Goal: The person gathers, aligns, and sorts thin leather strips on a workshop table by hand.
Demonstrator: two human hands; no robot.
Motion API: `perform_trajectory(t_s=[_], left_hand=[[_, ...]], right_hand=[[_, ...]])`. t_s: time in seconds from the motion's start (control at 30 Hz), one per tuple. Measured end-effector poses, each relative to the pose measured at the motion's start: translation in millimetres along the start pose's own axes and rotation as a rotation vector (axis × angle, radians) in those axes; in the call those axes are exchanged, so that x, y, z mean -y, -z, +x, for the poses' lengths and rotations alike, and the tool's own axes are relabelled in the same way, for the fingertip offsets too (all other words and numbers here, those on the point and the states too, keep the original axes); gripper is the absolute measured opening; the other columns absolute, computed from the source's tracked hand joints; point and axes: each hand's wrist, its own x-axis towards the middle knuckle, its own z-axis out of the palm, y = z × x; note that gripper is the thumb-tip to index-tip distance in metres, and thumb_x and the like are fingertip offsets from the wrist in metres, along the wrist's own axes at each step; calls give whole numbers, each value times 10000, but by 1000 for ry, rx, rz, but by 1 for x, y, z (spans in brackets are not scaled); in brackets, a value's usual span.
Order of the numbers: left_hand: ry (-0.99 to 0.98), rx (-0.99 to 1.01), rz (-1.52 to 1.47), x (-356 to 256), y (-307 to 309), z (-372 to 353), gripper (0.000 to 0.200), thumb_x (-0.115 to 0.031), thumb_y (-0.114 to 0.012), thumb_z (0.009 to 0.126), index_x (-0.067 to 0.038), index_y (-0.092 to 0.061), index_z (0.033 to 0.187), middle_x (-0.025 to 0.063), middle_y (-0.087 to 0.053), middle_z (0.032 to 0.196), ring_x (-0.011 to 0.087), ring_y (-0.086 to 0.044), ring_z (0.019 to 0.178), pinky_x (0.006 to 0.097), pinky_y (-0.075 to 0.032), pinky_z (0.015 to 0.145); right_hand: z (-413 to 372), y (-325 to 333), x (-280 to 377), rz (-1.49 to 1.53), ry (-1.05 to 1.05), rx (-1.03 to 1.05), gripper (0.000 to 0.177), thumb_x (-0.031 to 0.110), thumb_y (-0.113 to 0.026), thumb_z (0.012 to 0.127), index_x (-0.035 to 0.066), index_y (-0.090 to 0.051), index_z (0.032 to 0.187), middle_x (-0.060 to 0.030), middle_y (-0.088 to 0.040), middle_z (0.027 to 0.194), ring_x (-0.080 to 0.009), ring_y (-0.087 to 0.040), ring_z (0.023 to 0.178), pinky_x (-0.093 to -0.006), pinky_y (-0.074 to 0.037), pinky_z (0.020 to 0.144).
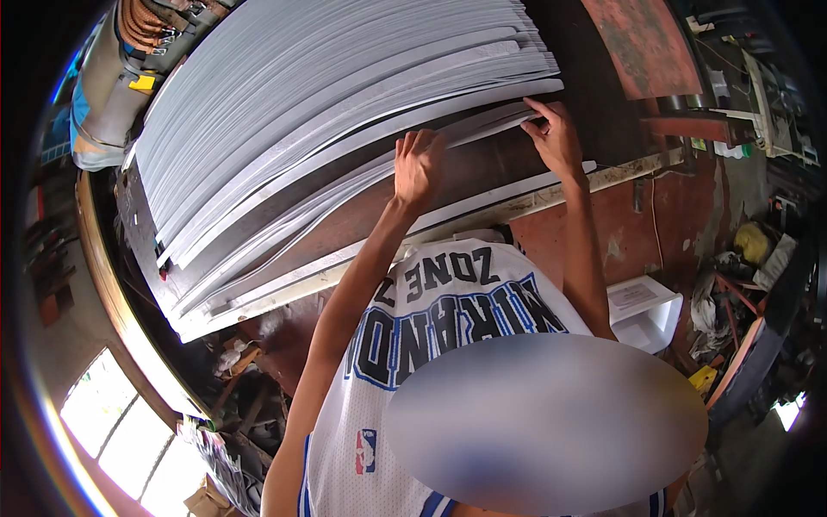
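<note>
Strips: pale, long and thin, the strips lie fanned in a thick pile across the dark desk. They run from the lower left up to the upper middle, with their near ends staggered.
Far left: a bright window sits low in the corner. Above it a grey bundle with a yellow clip lies just beside the pile's upper edge.
Desk edge: a pale rail runs along the near side of the desk, below the lowest strips.
Left hand: the left hand lies palm down with its fingers spread. Its fingertips rest on the lowest strips and its heel is over bare desk. The grip is open and flat, holding nothing.
Jersey: a white jersey with blue lettering fills the lower middle, and both bare arms reach up from it to the desk.
Right hand: the right hand is at the right end of the pile. Its grip is closed — thumb and fingers pinch the end of one of the lowest strips, which bows away to the left.
Right of the arms: a white box stands below the desk — near the right elbow.
Upper right: a rusty plate lies beyond the strip ends, well apart from the hands.
</note>
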Motion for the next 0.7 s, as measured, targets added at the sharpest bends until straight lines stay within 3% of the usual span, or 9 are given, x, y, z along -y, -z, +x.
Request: perform_trajectory(t_s=[0.37, 0.47, 0.53, 0.7], left_hand=[[-7, -13, -14, -7, 0, 4, 272, -29, -631, 817, -94, -699, 1073, 112, -664, 1006, 296, -607, 947, 407, -461, 826], [1, 15, -49, -5, 2, 3, 283, -61, -648, 823, -105, -700, 1098, 105, -652, 1056, 286, -592, 995, 420, -441, 849], [-18, -72, 108, -13, 9, 6, 290, -111, -673, 828, -118, -700, 1117, 93, -628, 1117, 277, -568, 1038, 445, -410, 869], [33, -22, 90, -9, 9, 4, 306, -150, -702, 824, -135, -696, 1130, 83, -605, 1108, 277, -553, 1028, 459, -392, 859]], right_hand=[[4, 2, -1, 42, -35, 19, 383, 69, -778, 782, 79, -635, 1137, -73, -603, 998, -188, -619, 690, -316, -515, 654], [5, 2, -1, 98, -9, 11, 366, 50, -778, 773, 66, -632, 1109, -77, -621, 1019, -183, -628, 688, -308, -520, 650], [5, 3, 1, 92, -17, -6, 352, 40, -774, 771, 62, -631, 1092, -74, -635, 1020, -181, -627, 687, -307, -520, 657], [7, 3, 5, 68, -10, 8, 378, 56, -774, 771, 85, -639, 1123, -63, -647, 1012, -181, -629, 709, -313, -523, 667]])
